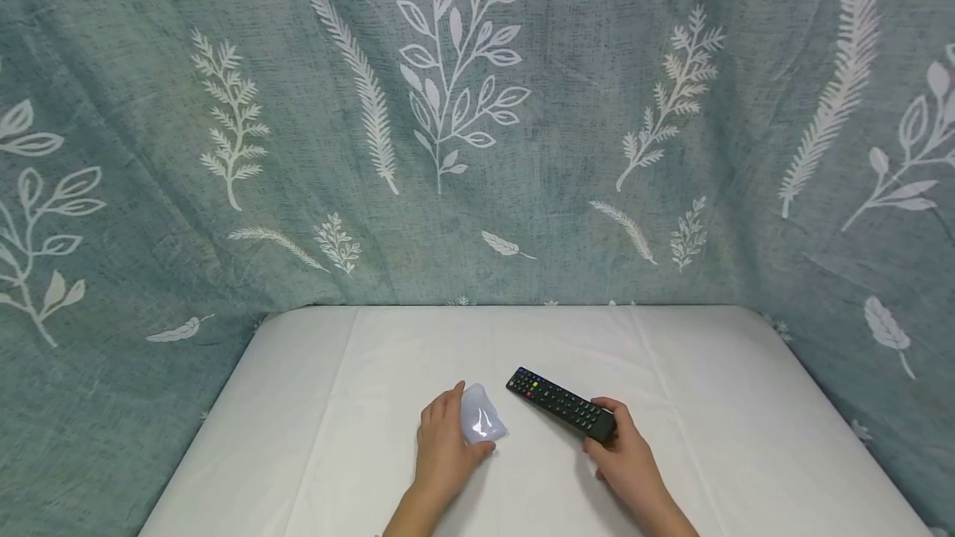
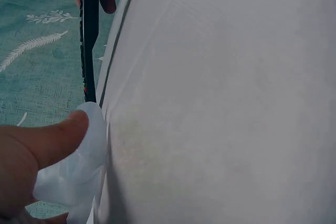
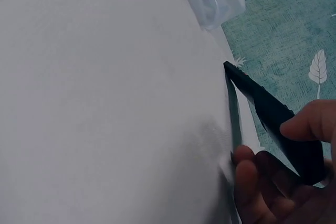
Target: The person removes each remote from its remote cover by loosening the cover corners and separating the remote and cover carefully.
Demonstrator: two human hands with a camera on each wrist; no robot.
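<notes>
My left hand (image 1: 446, 450) holds a pale bluish, translucent, glossy piece (image 1: 480, 417) between thumb and fingers, left of centre on the white surface. Its exact kind is unclear; in the right wrist view this piece (image 3: 223, 1) looks curved and thin-walled. To the right, my right hand (image 1: 630, 464) grips a black remote control (image 1: 559, 401) by its near end. The remote's buttons face up and its far end points up-left, towards the pale piece. In the right wrist view the remote (image 3: 268, 108) slants, thumb on one side and fingers beneath. A gap separates the two things.
A white-covered table (image 1: 373, 355) lies under both hands. Behind it and at both sides hangs a green cloth (image 1: 552, 214) printed with white leaves and feathers, which meets the table's back edge.
</notes>
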